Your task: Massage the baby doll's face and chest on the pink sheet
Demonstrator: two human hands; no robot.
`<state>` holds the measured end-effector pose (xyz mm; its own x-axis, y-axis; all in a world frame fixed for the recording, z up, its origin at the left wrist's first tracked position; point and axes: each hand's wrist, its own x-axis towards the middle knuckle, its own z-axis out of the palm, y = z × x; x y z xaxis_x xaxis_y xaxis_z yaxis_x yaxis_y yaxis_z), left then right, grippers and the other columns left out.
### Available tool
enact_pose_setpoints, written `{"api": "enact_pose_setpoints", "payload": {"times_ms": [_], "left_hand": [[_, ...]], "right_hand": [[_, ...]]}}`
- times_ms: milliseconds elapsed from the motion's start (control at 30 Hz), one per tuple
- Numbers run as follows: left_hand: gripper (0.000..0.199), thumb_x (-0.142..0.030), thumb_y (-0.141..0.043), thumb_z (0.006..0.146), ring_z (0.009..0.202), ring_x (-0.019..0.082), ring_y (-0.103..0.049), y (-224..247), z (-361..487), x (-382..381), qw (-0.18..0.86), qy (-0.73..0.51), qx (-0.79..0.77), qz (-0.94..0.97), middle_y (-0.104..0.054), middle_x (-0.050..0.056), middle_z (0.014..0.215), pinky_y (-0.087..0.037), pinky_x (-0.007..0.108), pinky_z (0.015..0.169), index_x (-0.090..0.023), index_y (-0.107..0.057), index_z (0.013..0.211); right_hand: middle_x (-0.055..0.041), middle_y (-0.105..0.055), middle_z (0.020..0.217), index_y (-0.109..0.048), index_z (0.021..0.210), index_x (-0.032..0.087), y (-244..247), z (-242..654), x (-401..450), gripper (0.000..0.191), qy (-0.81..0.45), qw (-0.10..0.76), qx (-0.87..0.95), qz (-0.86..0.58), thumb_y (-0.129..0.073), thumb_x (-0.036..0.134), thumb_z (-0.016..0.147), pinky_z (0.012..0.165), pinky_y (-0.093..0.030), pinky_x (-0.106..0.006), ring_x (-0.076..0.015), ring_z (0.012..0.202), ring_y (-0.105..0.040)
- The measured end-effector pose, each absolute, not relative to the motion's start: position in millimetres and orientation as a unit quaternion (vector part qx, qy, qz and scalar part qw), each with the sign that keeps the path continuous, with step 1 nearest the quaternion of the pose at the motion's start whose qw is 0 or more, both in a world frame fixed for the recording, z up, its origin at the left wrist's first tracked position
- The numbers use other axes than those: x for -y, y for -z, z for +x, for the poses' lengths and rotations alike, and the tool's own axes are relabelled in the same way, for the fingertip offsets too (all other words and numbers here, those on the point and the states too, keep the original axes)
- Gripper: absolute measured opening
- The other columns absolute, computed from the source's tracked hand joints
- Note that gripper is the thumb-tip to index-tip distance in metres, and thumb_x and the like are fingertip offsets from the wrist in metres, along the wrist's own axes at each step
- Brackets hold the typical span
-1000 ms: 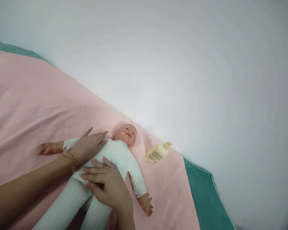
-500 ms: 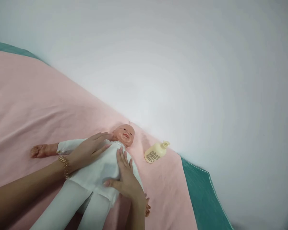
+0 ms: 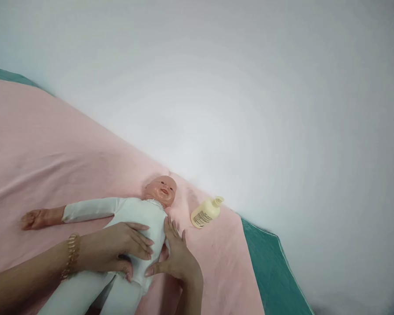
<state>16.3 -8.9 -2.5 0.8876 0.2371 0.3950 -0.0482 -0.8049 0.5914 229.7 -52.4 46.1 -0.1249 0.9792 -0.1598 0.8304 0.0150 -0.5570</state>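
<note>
Pink sheet over teal bed, white wall behind. Doll in white, face up on sheet; left hand and right hand flat, fingers spread, on torso, probably just pressing. Lotion bottle nearby

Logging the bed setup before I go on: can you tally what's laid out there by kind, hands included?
Doll: 1
Lotion bottle: 1
Pink sheet: 1
Teal cover: 1
Hands on the doll: 2, left hand and right hand
Gold bracelet: 1
Total: 7
</note>
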Motion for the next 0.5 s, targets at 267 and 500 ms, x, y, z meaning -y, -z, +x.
{"api": "enact_pose_setpoints", "payload": {"times_ms": [267, 500], "left_hand": [[0.071, -0.058, -0.051, 0.091, 0.141, 0.023, -0.032, 30.2, 17.2, -4.7, 0.137, -0.259, -0.174, 0.94, -0.036, 0.004, 0.152, -0.017, 0.039, 0.119, -0.029, -0.028, 0.152], [0.068, -0.055, -0.039, 0.097, 0.139, 0.028, -0.036, 52.9, 17.3, -10.4, 0.066, -0.285, -0.371, 0.881, -0.035, 0.009, 0.152, -0.027, 0.047, 0.113, -0.019, -0.027, 0.153]], "right_hand": [[-0.0135, -0.013, 0.16, -0.019, 0.153, 0.023, -47.7, 229.8, 78.7, 0.102, -0.298, 0.1, 0.696, -0.646, -0.07, 0.063, 0.075, 0.117, -0.001, -0.056, -0.0309, 0.147, -0.01], [-0.0097, 0.007, 0.158, 0.007, 0.152, 0.016, -38.2, 238.9, 71.5, 0.131, -0.361, 0.047, 0.678, -0.639, -0.08, 0.059, 0.062, 0.113, 0.014, -0.059, -0.0265, 0.146, 0.015]]}}
